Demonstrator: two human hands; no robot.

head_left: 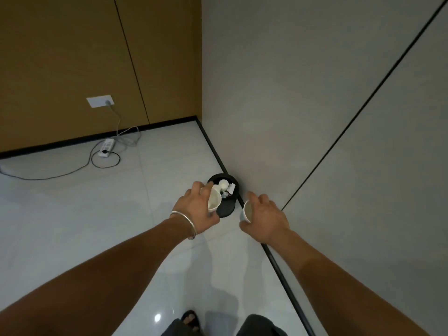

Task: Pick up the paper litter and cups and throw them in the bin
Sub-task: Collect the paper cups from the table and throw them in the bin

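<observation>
l hand (194, 207) grips cup (214, 200), r hand (266, 214) 2nd cup (247, 210); bin (226, 207) holds cups (223, 183), paper (230, 189).

No writing, brand or number is legible. A white scrap (230, 189) inside the bin (226, 207) bears dark marks, too blurred to read.

One head-worn camera looks forward and steeply down from standing height into a room corner (199, 112), the black bin (227, 206) well below.

White cups (214, 199); black bin (226, 206); silver bangle (186, 223); brown wall (72, 57); grey wall (303, 81).
</observation>
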